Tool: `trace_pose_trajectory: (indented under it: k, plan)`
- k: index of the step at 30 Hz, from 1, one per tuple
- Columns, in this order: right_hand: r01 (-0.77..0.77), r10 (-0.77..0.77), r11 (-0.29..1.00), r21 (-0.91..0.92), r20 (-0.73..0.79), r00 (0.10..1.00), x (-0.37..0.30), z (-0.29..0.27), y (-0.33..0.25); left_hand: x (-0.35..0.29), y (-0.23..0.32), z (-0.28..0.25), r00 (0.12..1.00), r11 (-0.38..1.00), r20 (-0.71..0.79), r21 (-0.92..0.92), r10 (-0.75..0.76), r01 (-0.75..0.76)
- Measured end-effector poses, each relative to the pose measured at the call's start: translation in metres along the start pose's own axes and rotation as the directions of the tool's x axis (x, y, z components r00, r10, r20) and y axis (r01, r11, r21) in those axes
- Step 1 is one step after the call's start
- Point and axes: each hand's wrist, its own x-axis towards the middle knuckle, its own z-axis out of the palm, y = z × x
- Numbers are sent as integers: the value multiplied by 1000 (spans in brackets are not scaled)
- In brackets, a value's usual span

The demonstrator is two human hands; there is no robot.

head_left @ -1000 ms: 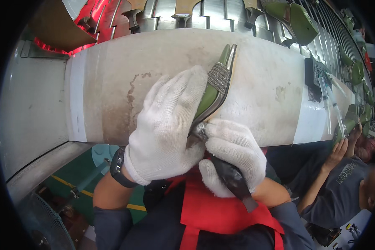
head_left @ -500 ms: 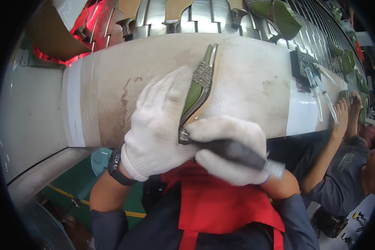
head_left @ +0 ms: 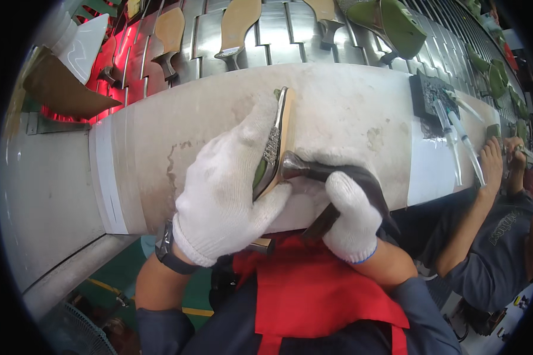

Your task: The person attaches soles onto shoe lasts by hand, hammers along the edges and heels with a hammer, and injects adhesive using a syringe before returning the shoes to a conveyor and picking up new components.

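Observation:
My left hand (head_left: 225, 177), in a white knit glove, is wrapped round a green high-heeled sandal (head_left: 270, 148) with a glittery strap. The sandal is tipped on its side, its tan sole toward the right; a heel tip (head_left: 262, 245) pokes out below my left wrist side. In my right hand (head_left: 352, 219), also gloved, is a dark metal shoemaker's hammer (head_left: 349, 177). Its round face is at the sole's edge, touching or very close. My right fingers close round the hammer near its handle, which they partly hide.
Under my hands lies a pale, stained bench top (head_left: 349, 106). Beyond it a slatted metal conveyor (head_left: 278, 35) carries several shoes. To the right are a black block (head_left: 426, 97) and syringes (head_left: 465, 139), near a co-worker's hand (head_left: 490, 163). A brown curved sheet (head_left: 62, 89) stands far left.
The sandal has turned so more of its sole faces right. The dark tool, blurred at its heel end before, now shows as a hammer with its face by the sole.

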Motion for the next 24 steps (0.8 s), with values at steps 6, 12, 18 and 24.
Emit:
trace_pose_trajectory:
  k: [6,12,18,24]
  plan:
    - [-83,87,993,-90,51,995,4,-19,-5,4,0,0,1000,1000,0,4,27,-27]
    - [456,-147,640,-618,483,863,38,-3,-70,7,-3,1,999,999,9,20,43,-44]
    - [268,10,692,-670,380,925,48,-2,-84,6,-3,4,1000,997,4,-68,-27,27]
    - [324,-60,645,-692,377,924,74,7,-89,5,-3,2,993,996,-78,15,85,-84]
